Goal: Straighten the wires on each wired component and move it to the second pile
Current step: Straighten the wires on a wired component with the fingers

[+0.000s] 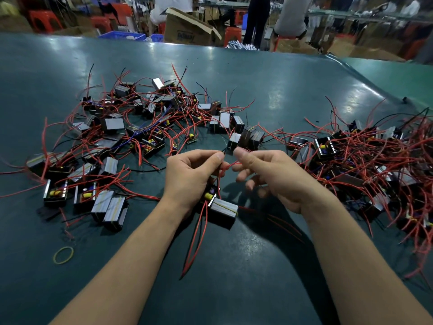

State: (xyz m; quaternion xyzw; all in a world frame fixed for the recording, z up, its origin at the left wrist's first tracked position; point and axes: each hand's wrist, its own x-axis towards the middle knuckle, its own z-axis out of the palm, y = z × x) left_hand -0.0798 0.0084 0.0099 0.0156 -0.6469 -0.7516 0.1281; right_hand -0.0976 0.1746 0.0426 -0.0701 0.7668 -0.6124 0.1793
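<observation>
Wired component (222,211) hangs near centre under left hand (189,177), which pinches its black wire; right hand (264,174) pinches a red wire (234,164). Risk: hard tug strains the joint; dangling leads snag right pile (365,165).

Both forearms enter from the lower frame bare to the edge, with no sleeve, glove, watch or ring visible on the left hand (189,177) or right hand (271,177).
</observation>
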